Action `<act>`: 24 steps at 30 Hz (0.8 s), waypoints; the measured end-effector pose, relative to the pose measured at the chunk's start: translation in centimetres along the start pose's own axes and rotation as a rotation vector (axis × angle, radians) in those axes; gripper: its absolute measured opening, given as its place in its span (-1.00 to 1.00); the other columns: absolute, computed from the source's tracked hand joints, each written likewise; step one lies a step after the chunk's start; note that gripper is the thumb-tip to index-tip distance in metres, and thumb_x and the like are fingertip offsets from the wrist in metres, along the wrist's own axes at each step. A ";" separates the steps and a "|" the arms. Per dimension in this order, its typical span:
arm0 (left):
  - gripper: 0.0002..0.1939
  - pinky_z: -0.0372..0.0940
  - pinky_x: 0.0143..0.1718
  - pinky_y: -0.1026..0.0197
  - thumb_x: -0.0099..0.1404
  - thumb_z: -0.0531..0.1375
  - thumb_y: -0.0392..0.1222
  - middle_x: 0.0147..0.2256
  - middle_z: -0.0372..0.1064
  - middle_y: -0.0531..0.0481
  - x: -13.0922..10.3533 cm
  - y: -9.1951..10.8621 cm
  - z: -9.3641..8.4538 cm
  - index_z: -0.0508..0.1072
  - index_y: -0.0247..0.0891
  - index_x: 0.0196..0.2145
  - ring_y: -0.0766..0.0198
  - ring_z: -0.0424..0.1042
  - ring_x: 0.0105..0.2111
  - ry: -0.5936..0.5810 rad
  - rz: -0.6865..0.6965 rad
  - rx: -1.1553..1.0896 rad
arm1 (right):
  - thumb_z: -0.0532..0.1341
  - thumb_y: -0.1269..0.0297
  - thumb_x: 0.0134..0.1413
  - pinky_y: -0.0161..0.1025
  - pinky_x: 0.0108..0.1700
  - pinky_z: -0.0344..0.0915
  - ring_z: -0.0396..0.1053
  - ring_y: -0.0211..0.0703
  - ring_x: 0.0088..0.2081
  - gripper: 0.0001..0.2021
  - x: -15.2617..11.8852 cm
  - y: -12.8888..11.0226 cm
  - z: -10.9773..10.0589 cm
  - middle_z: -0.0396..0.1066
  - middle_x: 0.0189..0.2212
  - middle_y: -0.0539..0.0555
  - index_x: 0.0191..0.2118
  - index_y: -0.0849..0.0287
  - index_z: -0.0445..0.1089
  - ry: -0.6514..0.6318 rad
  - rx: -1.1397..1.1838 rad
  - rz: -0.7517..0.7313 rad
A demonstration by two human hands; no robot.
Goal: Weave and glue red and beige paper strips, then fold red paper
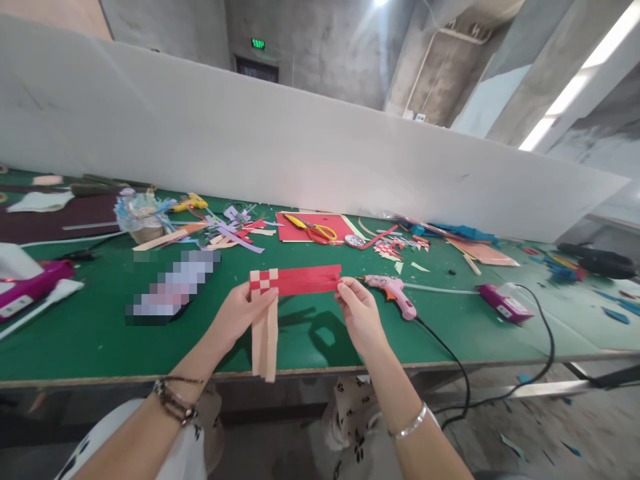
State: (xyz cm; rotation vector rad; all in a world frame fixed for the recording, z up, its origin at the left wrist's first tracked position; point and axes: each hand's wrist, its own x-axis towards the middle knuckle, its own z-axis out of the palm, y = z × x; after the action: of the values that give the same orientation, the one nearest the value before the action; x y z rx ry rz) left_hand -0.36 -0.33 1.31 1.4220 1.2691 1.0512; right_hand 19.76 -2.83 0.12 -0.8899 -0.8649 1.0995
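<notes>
Between my hands, just above the green table, is a woven piece of paper strips (263,280), checkered red and cream at its left end. My left hand (246,308) pinches that checkered part, thumb in front. Cream strips (265,340) hang down from it past the thumb. Red strips (305,280) run out to the right, lying side by side. My right hand (357,308) is closed on the far end of the red strips, fingertips pressed together. A pink glue gun (395,293) lies just right of my right hand.
Yellow-and-red scissors (313,230) lie on red paper (290,230) at the back. Paper scraps (237,230) are scattered left of it. A blurred-out flat object (175,287) lies left. The glue gun's black cord (450,350) runs over the table's front edge to a purple power strip (505,303).
</notes>
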 end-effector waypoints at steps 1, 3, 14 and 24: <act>-0.62 0.21 -0.54 0.31 -0.08 0.25 0.10 -0.56 0.42 0.02 0.1 -0.2 0.0 0.43 -0.32 -0.49 0.28 0.35 -0.56 -0.012 -0.015 -0.022 | 0.29 0.17 -0.18 -0.38 -0.37 0.10 0.13 -0.37 -0.47 -0.83 0.0 0.0 0.0 0.22 -0.53 -0.10 -0.47 0.14 0.35 -0.006 0.009 -0.001; -0.61 0.19 -0.53 0.31 -0.07 0.25 0.10 -0.55 0.41 0.02 0.2 -0.5 -0.1 0.45 -0.33 -0.49 0.30 0.33 -0.55 -0.028 -0.037 -0.053 | 0.29 0.18 -0.18 -0.38 -0.37 0.10 0.13 -0.37 -0.47 -0.83 0.0 0.0 0.0 0.22 -0.53 -0.10 -0.47 0.14 0.35 -0.011 0.026 -0.005; -0.61 0.23 -0.50 0.30 -0.05 0.24 0.09 -0.45 0.47 -0.03 -0.4 0.2 0.8 0.49 -0.33 -0.43 0.24 0.38 -0.48 -0.020 -0.023 -0.044 | 0.29 0.14 -0.24 -0.31 -0.27 0.20 0.28 -0.28 -0.40 -0.75 -0.6 1.5 1.9 0.43 -0.42 -0.01 -0.37 0.15 0.43 -0.069 -0.071 0.029; -0.58 0.31 -0.42 0.21 -0.06 0.23 0.09 -0.41 0.50 -0.11 -0.9 -0.1 2.7 0.48 -0.37 -0.40 0.09 0.44 -0.38 0.058 0.032 -0.046 | 0.30 0.12 -0.26 -0.31 -0.36 0.21 0.29 -0.27 -0.46 -0.76 -1.6 3.5 4.3 0.39 -0.55 -0.01 -0.56 0.20 0.38 -0.032 -0.142 0.072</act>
State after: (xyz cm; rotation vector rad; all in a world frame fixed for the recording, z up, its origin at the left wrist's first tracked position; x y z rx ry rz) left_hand 2.18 -1.48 0.60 1.3900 1.2595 1.1432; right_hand 14.27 -2.95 -1.56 -1.0296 -0.9529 1.1274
